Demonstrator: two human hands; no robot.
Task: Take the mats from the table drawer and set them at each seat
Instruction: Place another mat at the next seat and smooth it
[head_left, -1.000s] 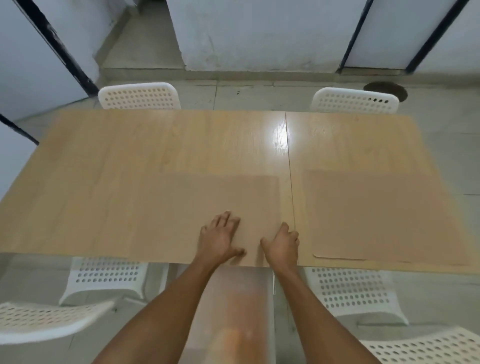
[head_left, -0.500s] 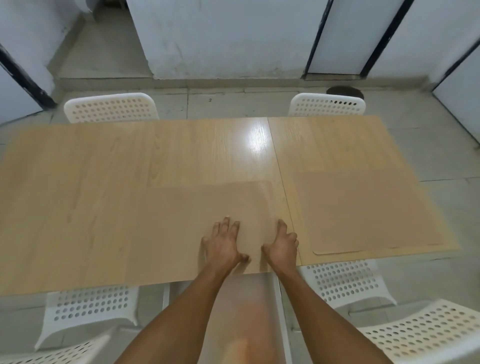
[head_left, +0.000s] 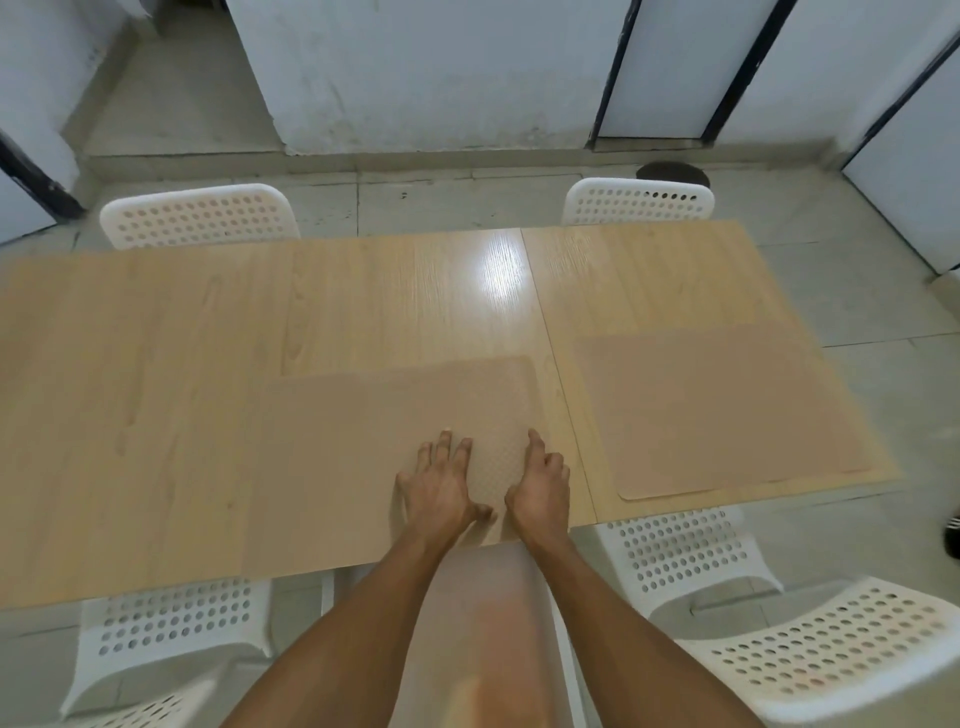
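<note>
Left hand (head_left: 441, 493) and right hand (head_left: 540, 488) press, fingers extended, on flat tan rectangular mat (head_left: 374, 441); surface possibly textured, blurry.

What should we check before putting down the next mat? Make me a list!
1. Both hands on the near mat: left hand and right hand rest on it. Ok.
2. Near mat lying flat on the table: ok.
3. Near mat lined up with a near chair: it sits between two chairs. Not ok.
4. Right mat set above its chair: ok.
5. Far seats, far left chair and far right chair, have mats: not ok.
6. More mats left in the drawer: cannot tell.
</note>
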